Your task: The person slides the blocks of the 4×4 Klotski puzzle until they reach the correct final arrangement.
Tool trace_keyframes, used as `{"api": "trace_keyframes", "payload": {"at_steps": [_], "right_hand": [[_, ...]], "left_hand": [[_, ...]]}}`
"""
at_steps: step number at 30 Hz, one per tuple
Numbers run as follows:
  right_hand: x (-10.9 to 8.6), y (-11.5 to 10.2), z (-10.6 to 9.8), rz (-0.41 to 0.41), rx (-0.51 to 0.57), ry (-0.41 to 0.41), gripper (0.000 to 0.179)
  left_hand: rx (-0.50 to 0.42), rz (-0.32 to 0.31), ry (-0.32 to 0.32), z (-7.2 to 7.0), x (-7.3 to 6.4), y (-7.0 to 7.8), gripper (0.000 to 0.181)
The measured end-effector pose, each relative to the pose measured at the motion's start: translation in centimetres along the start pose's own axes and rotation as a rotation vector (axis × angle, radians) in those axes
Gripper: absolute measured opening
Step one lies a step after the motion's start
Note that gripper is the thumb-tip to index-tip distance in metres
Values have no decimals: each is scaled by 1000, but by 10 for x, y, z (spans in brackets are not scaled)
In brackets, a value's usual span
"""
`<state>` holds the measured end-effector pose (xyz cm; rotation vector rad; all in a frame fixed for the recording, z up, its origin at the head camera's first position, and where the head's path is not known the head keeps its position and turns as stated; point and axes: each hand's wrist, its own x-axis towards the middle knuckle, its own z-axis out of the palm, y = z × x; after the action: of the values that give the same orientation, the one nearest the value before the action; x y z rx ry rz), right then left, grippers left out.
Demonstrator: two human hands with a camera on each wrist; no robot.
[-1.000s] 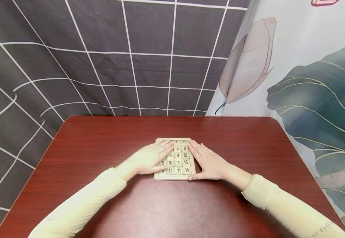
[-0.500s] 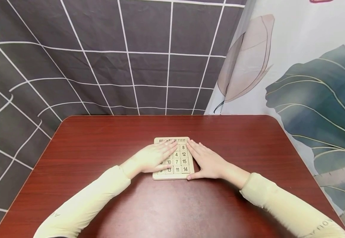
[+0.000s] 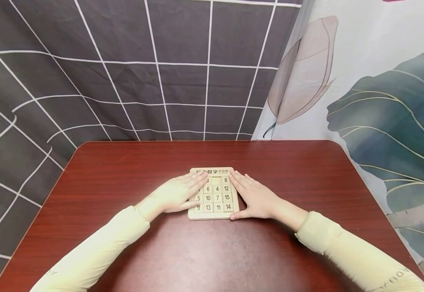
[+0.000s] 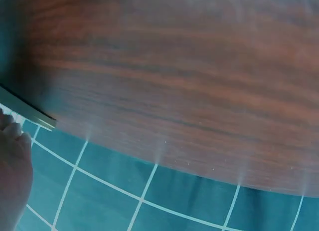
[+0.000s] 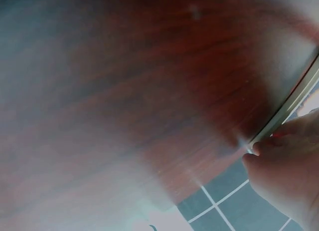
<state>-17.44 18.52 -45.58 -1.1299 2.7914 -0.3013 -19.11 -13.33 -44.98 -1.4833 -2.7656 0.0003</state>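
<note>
A pale wooden number sliding puzzle (image 3: 217,217) lies flat on the table, a printed strip along its far side. In its top row a gap shows between the 3 tile (image 3: 208,181) and the 8 tile (image 3: 225,180). My left hand (image 3: 177,192) lies over the left columns, fingers straight, fingertips by the 3 tile, hiding the top left corner. Against the right side rests my right hand (image 3: 259,198), index fingertip at the far corner and thumb at the near one. The wrist views catch the puzzle's edge (image 4: 30,111) and part of each hand.
The dark red wooden table (image 3: 131,162) has a rounded far edge. Behind it hangs a grey curtain with a white grid (image 3: 182,85). A white curtain with leaf prints (image 3: 390,105) hangs at the right.
The 3 tile has slid one place left, from beside the 8 tile, leaving the gap there. My left hand moved right, then back left. My right hand has stayed at the puzzle's edge.
</note>
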Motion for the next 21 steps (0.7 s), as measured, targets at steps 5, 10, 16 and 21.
{"api": "trace_keyframes", "payload": {"at_steps": [5, 10, 16, 21], "right_hand": [[1, 3, 2, -3, -6, 6, 122], [0, 1, 0, -6, -1, 14, 122], [0, -1, -1, -10, -4, 16, 121], [-1, -1, -3, -5, 2, 10, 121]], "left_hand": [[-18, 54, 21, -2, 4, 7, 75], [-1, 113, 17, -1, 10, 17, 73], [23, 110, -2, 3, 12, 19, 74], [19, 73, 1, 3, 19, 14, 74]]}}
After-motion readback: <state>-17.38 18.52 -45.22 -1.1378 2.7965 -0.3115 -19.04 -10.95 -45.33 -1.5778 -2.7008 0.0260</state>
